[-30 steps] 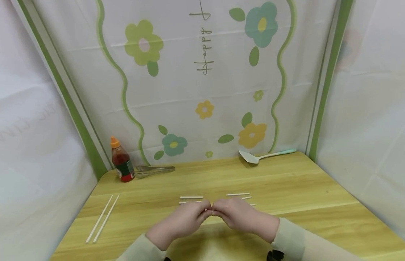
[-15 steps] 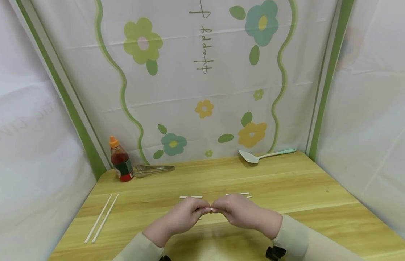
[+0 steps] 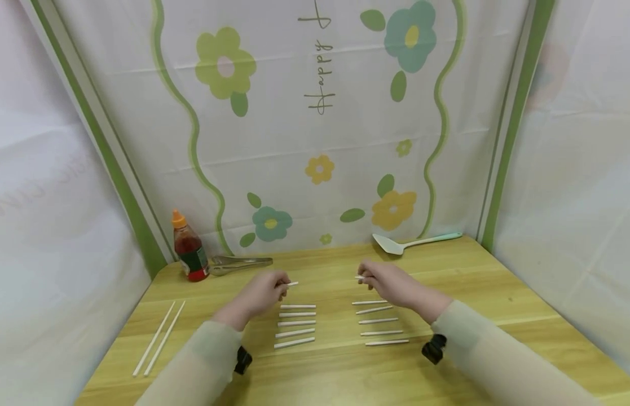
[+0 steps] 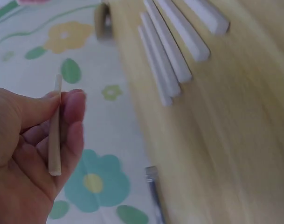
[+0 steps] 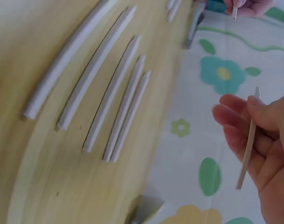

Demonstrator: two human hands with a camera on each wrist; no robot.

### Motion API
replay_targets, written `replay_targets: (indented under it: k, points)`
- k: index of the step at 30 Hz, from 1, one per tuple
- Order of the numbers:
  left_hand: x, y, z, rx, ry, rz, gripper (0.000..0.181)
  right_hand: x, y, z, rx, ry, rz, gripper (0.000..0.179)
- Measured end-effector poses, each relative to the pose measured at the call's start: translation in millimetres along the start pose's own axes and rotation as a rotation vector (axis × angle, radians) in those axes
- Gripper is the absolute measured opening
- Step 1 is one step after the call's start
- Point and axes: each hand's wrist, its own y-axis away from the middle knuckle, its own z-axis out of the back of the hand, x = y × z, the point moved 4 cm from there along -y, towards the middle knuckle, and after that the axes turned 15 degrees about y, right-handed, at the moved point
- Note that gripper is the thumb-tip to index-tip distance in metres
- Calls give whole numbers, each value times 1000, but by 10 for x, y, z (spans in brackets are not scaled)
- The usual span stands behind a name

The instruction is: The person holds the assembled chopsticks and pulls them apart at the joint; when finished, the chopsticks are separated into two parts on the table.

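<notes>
My left hand (image 3: 260, 293) pinches a short, slender white stick (image 4: 54, 149) between thumb and fingers; its tip pokes out past them. In my right hand (image 3: 391, 283) a similar short white stick (image 5: 246, 156) is pinched, its narrow tip above the thumb in the right wrist view. Both hands are over the far middle of the table, apart from each other. Nearer the body, several short sticks (image 3: 296, 323) lie in a left column, with several more (image 3: 378, 321) in a matching right column.
Two long white sticks (image 3: 159, 338) lie at the table's left. A sauce bottle (image 3: 191, 251) with an orange cap and metal tongs (image 3: 243, 262) are at the back left. A spatula (image 3: 391, 245) rests at the back right. Printed fabric (image 3: 294, 129) walls surround the wooden table (image 3: 335, 372).
My hands, which met fingertip to fingertip over the sticks, have parted and moved toward the back, each now carrying a short stick. Both columns of sticks have come into full view.
</notes>
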Motion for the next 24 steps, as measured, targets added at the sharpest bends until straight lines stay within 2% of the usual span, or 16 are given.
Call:
replay_targets:
  k: [2, 5, 9, 15, 24]
  points:
    - [135, -153, -39, -9, -64, 35, 9, -105, -132, -123, -14, 41, -24, 3]
    - [339, -333, -136, 25, -129, 80, 5, -237, -273, -358, 44, 54, -75, 4]
    - [473, -469, -252, 65, -115, 87, 5, -330, -358, -581, 94, 11, -150, 8]
    - [510, -516, -321, 80, -98, 100, 8, -325, -379, -602, 98, -8, -163, 12]
    - [491, -521, -397, 86, -100, 64, 7, -359, -318, -586, 88, 14, -168, 20]
